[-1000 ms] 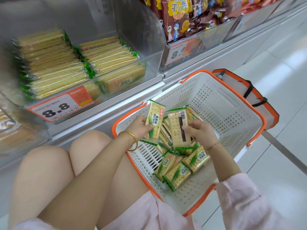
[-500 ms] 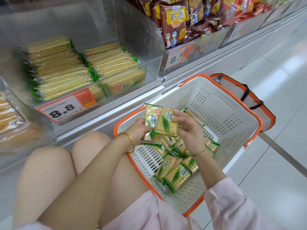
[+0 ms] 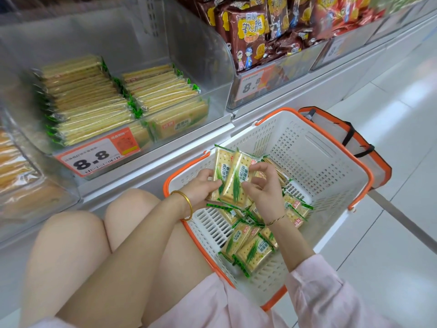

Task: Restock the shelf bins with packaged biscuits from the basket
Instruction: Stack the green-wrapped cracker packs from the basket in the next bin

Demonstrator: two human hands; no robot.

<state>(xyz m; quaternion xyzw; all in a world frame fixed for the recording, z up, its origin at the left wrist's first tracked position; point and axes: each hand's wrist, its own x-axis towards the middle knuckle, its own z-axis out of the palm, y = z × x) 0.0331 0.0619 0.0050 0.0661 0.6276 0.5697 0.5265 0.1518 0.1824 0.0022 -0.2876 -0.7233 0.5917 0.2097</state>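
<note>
A white basket with an orange rim [image 3: 331, 166] sits on the floor before the shelf. Several green-and-yellow biscuit packs [image 3: 250, 252] lie in its near corner. Above them my left hand [image 3: 201, 188] holds a small stack of biscuit packs [image 3: 233, 178] upright. My right hand [image 3: 260, 185] pinches the front pack of that stack between thumb and fingers. The clear shelf bin [image 3: 212, 74] at upper left holds two rows of the same packs [image 3: 94, 102] standing on edge.
A price tag reading 8.8 [image 3: 94, 155] fronts the bin. To its right, a bin of brown snack bags [image 3: 250, 36]. Another clear bin [image 3: 28, 185] at far left. My bare knees [image 3: 94, 233] are close to the shelf base. White tiled floor [image 3: 390, 256] on the right.
My right hand brought its pack over against the one in my left hand, so both packs are now stacked together. The view has shifted slightly towards the shelf.
</note>
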